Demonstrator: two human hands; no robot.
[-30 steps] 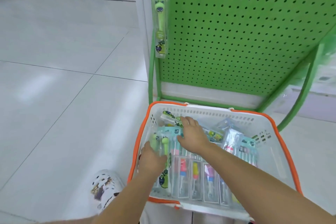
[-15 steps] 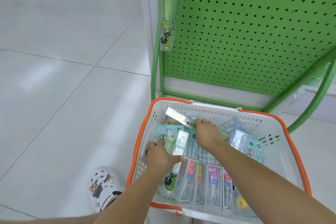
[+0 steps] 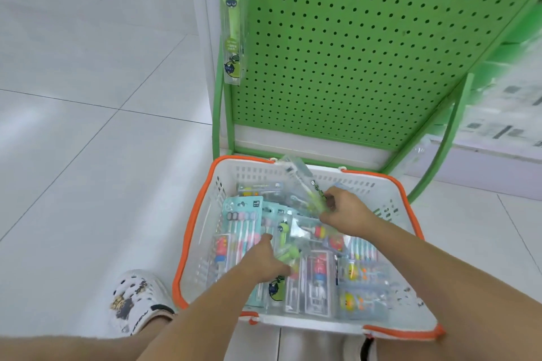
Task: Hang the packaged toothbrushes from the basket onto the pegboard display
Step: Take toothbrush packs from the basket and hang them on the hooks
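Now my right hand (image 3: 344, 211) pinches a clear toothbrush pack (image 3: 302, 182), tilted above the white basket (image 3: 202, 231). My left hand (image 3: 268, 262) grips a green toothbrush pack (image 3: 286, 243) among the others inside. One pack (image 3: 233, 29) hangs on the green pegboard (image 3: 366, 53).

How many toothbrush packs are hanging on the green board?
1. A green toothbrush pack hangs on a hook at the top left edge of the green board. The other hooks in view look bare.
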